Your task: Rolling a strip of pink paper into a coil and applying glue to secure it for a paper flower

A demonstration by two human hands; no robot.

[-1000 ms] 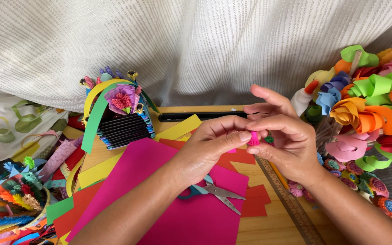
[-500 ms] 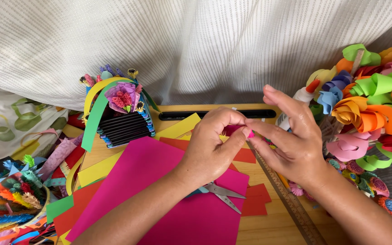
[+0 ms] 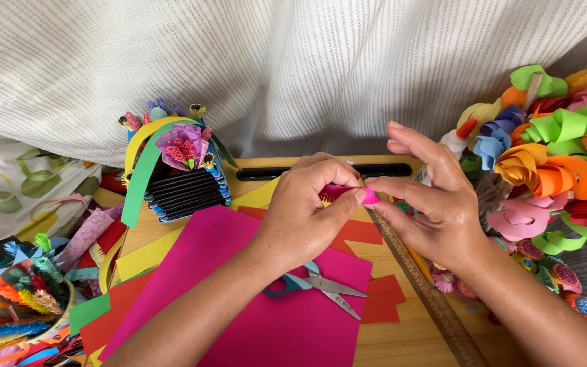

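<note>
Pink paper roll [image 3: 369, 197] sits pinched between our left hand [image 3: 304, 217] and right hand [image 3: 436, 204], above the scissors [image 3: 321, 285] on the worktop [image 3: 409, 340]. We judge we're mid-rolling; tightening evenly comes next.

Below our left hand [image 3: 307, 217] we find scissors [image 3: 321, 285]; beside our right hand [image 3: 436, 204], a ruler [image 3: 429, 292] and paper flowers [image 3: 552, 156] crowd in.

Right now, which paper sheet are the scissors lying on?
The big pink sheet: the scissors lie on its upper right part, below the left hand. The red sheets and yellow sheets only border it.
</note>
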